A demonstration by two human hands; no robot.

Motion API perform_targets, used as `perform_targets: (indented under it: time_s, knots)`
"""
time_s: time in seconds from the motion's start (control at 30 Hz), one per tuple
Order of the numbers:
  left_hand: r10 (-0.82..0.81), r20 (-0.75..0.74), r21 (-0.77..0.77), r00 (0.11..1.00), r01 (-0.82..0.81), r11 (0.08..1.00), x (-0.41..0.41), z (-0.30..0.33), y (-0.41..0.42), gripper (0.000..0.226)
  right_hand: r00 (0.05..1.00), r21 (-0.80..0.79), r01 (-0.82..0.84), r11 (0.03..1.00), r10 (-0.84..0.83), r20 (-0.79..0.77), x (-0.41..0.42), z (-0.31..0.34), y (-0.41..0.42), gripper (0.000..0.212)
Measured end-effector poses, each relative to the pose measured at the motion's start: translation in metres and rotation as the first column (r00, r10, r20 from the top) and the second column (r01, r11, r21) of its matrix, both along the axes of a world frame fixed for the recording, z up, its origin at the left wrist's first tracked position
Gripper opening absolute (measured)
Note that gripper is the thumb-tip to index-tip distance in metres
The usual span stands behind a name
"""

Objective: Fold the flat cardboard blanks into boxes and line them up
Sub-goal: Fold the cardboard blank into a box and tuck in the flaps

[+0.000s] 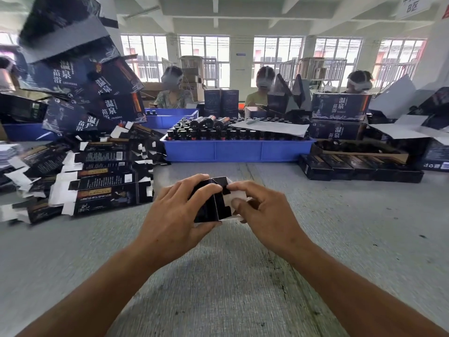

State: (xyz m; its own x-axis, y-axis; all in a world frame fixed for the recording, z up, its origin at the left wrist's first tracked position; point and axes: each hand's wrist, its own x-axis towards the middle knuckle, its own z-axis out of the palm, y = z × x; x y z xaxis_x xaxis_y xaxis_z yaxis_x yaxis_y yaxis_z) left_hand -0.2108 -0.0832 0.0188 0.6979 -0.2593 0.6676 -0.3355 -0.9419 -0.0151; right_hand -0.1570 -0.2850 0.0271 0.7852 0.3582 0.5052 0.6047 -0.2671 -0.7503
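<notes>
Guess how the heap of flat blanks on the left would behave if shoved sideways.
The blanks would probably slide and fan out rather than move as one: they lie loose, overlapping and askew on the table. Each looks thin and glossy, so likely light and slippery. Their white flaps stick out and may snag or bend.

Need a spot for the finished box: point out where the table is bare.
Bare grey table lies right of the right hand, before the row of folded boxes. A strip also runs between both hands and the blue tray. Left is crowded: flat blanks spread toward the left hand.
</notes>
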Motion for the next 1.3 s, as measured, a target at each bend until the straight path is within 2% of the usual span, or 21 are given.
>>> perform_targets:
  time_s: [0.17, 0.27, 0.33, 0.47, 0.6, 0.67, 0.87, 1.03, 1.17, 1.3]
  knots:
    - [0.010, -0.013, 0.038, 1.000, -0.010, 0.999, 0.001, -0.001, 0.001, 0.063, 0.999, -0.089, -0.036, 0.995, 0.037, 0.013, -0.002, 0.002, -0.002, 0.035]
    - [-0.009, -0.019, -0.007, 1.000, 0.009, 1.000, 0.003, -0.003, 0.006, 0.057, 0.993, -0.179, -0.120, 0.976, 0.115, -0.040, -0.005, 0.004, -0.004, 0.062]
    - [-0.014, -0.026, -0.020, 1.000, 0.013, 1.000, 0.004, -0.005, 0.008, 0.059, 0.993, -0.227, -0.121, 0.966, 0.120, -0.021, -0.006, 0.004, -0.002, 0.072]
    - [-0.024, -0.014, -0.009, 1.000, 0.024, 1.000, 0.005, -0.006, 0.008, 0.059, 0.995, -0.203, -0.099, 0.974, 0.098, -0.017, -0.007, 0.007, -0.002, 0.068]
    - [-0.020, -0.011, -0.008, 1.000, 0.020, 1.000, 0.004, -0.006, 0.008, 0.059, 0.989, -0.233, -0.142, 0.962, 0.131, -0.062, -0.005, 0.008, -0.005, 0.076]
    - [-0.019, -0.004, -0.001, 1.000, 0.019, 1.000, 0.005, -0.007, 0.008, 0.059, 0.992, -0.235, -0.127, 0.964, 0.119, -0.049, -0.005, 0.007, -0.004, 0.072]
    - [-0.043, 0.028, 0.019, 0.999, 0.043, 0.999, 0.005, -0.010, 0.002, 0.059, 0.998, -0.114, 0.034, 0.993, -0.027, 0.057, -0.004, -0.001, -0.001, 0.033]
    - [-0.029, 0.053, -0.002, 0.998, 0.029, 1.000, 0.004, -0.011, -0.001, 0.066, 0.992, -0.036, 0.106, 0.994, -0.103, 0.076, -0.007, -0.004, 0.006, 0.047]
    - [-0.010, 0.054, -0.074, 0.998, 0.014, 0.997, 0.003, -0.012, -0.004, 0.086, 0.990, -0.025, 0.133, 0.991, -0.131, 0.057, -0.007, -0.004, 0.007, 0.041]
    - [0.028, 0.035, -0.148, 0.999, -0.023, 0.989, 0.003, -0.012, -0.008, 0.094, 0.990, -0.002, 0.125, 0.992, -0.125, 0.060, -0.007, -0.003, 0.006, 0.041]
